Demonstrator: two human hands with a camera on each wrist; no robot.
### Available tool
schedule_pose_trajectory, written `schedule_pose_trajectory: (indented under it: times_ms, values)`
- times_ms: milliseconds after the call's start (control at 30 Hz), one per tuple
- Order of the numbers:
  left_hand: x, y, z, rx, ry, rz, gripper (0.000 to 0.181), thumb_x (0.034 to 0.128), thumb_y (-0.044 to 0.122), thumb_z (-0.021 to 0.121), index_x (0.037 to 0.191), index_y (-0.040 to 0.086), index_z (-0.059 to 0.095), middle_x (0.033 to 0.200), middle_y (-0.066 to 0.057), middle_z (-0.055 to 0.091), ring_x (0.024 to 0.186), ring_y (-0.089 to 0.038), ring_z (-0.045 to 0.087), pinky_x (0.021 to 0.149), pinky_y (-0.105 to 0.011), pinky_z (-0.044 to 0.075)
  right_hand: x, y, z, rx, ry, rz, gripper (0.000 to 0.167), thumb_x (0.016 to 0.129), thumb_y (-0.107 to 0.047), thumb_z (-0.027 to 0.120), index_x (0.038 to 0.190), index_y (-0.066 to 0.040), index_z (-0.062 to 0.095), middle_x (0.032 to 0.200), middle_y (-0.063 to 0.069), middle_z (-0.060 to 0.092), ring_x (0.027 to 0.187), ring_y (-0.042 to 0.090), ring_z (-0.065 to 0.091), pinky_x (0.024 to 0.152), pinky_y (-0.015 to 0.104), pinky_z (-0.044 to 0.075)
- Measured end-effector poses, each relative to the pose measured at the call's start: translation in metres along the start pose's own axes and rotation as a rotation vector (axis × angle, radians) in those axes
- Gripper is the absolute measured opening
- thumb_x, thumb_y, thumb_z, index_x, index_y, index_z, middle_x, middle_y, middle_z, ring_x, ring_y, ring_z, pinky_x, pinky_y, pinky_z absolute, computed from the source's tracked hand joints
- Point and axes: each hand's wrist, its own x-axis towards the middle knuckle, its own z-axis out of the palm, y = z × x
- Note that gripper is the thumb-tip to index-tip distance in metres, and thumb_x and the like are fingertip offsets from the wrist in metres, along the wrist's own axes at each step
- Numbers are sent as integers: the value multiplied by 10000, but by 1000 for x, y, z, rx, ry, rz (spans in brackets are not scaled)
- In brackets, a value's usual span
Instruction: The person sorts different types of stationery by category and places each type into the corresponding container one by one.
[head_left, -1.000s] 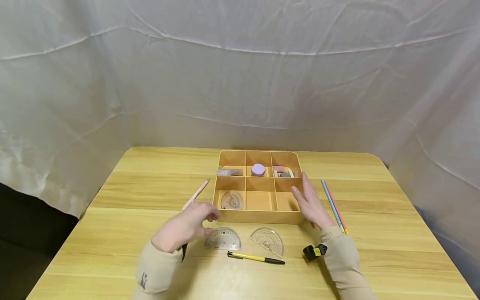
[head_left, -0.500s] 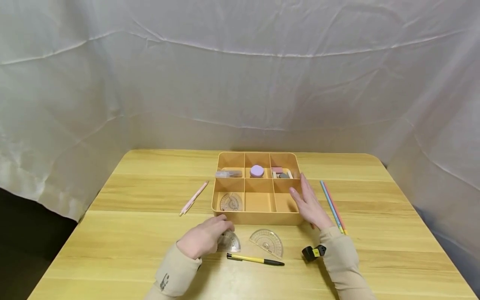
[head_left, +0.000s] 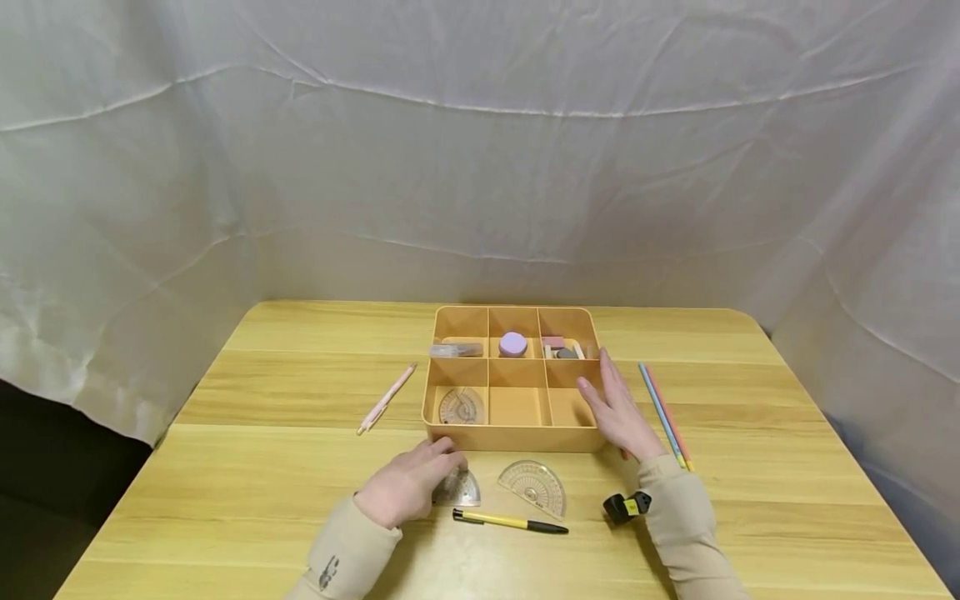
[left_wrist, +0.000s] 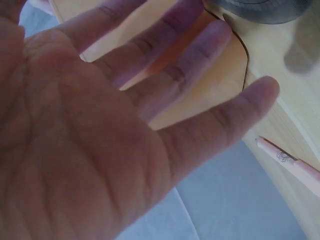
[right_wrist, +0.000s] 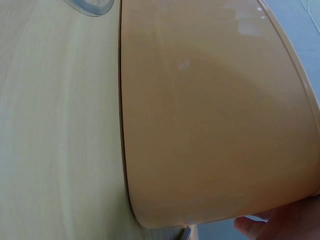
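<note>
Fingers spread fairly straight, my left hand hovers over or touches a clear protractor in front of the orange compartment tray. It covers the protractor's left part, so contact cannot be told. In the left wrist view the fingers hold nothing visible. My right hand rests along the tray's right side, thumb by the rim. A second clear protractor lies to the right of the first. Another round-edged protractor sits in the tray's front left compartment.
A yellow and black pen lies nearest me. A pink pen is left of the tray; a blue pencil and a pink pencil are right of it. A black and yellow object lies by my right wrist. Erasers and a purple round thing occupy back compartments.
My left hand has moved right from beside the pink pen, over the left part of the protractor. My right hand stays at the tray's side.
</note>
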Motion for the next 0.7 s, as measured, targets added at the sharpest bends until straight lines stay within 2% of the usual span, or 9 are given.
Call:
schedule_pose_trajectory:
  times_ms: [67, 167, 267, 400, 700]
  values:
    - [-2, 1, 2, 10, 23, -4, 545, 629, -234, 713, 1065, 91, 667, 971, -10, 550, 845, -190, 551, 682, -276, 549, 0, 0, 0, 0, 0, -3, 751, 1105, -360, 331, 1579, 73, -59, 1659, 316, -60, 1534, 518, -18, 1245, 656, 24]
    - [-1, 3, 3, 15, 23, -37, 512, 648, -213, 708, 1059, 87, 648, 993, -20, 542, 888, -208, 550, 647, -297, 543, -1, -1, 0, 1, -5, -3, 756, 1104, -363, 334, 1580, 68, -66, 1657, 319, -63, 1530, 524, -21, 1242, 661, 21]
    - [0, 8, 3, 21, -11, -87, 513, 647, -205, 715, 1057, 92, 632, 1016, -24, 534, 937, -227, 551, 650, -335, 555, -1, -2, -1, -2, -9, 6, 764, 1103, -375, 336, 1584, 53, -75, 1660, 310, -71, 1532, 522, -29, 1243, 660, 16]
    - [3, 11, 4, 23, -30, -118, 531, 644, -208, 725, 1057, 108, 617, 1027, -23, 529, 957, -243, 552, 642, -365, 559, 0, -2, -2, -9, -7, 13, 769, 1101, -384, 336, 1585, 48, -78, 1662, 305, -69, 1535, 518, -32, 1245, 658, 16]
    - [5, 15, 9, 46, -4, -155, 493, 679, -167, 754, 1069, 108, 633, 1049, -63, 563, 969, -277, 560, 614, -400, 557, -1, -2, -1, -22, 3, -5, 761, 1102, -352, 351, 1577, 78, -58, 1657, 320, -66, 1528, 529, -32, 1240, 663, 15]
